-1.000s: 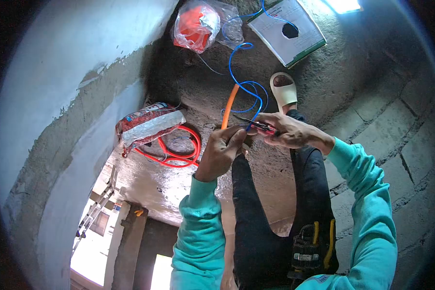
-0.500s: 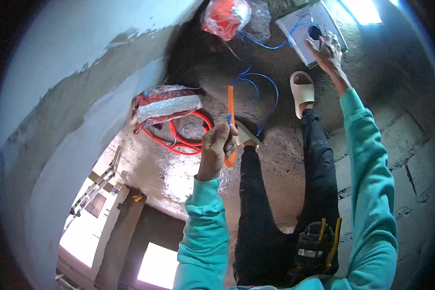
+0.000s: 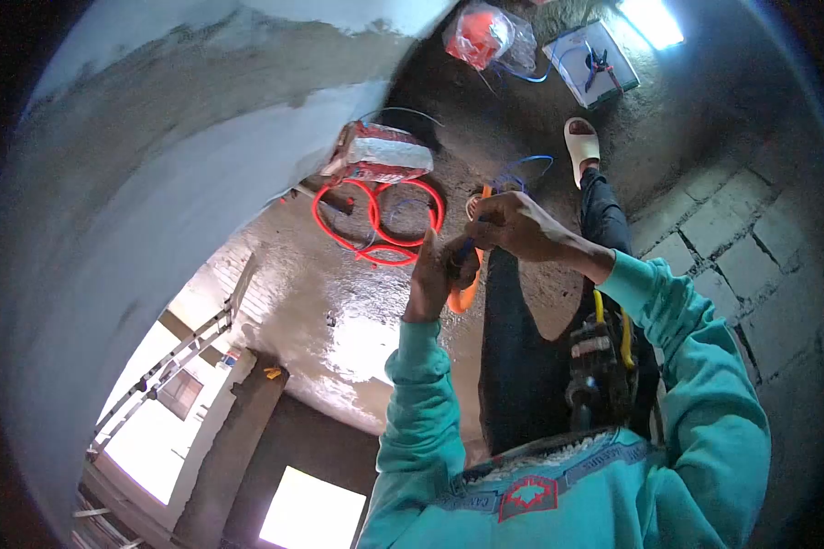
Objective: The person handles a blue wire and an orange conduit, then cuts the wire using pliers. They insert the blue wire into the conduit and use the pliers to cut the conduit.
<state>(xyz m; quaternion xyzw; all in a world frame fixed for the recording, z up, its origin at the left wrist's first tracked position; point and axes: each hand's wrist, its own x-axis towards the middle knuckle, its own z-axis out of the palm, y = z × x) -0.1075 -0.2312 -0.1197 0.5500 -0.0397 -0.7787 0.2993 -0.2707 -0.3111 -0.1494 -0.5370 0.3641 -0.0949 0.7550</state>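
Observation:
My left hand (image 3: 441,277) is closed around an orange tube (image 3: 467,298), whose lower part curves out below the fist. A bit of blue wire shows dark between my hands. Just above, my right hand (image 3: 525,227) pinches at this wire with bent fingers, close to the tube's upper part (image 3: 486,190); the fingertips are partly hidden. More blue wire (image 3: 533,159) loops over the floor beyond the hands. Red-handled pliers (image 3: 600,69) lie on a white flat box (image 3: 572,48) at the top right, apart from both hands.
Coiled red tubing (image 3: 375,247) lies left of my hands, beside a red and white sack (image 3: 389,154) against the wall. A plastic bag with orange contents (image 3: 476,38) sits farther off. A ladder (image 3: 169,366) stands lower left. A tool pouch (image 3: 600,357) hangs at my waist.
My right hand has left the pliers on the box and come back to my left hand at the orange tube. The view has shifted, and my left hand is still on the tube.

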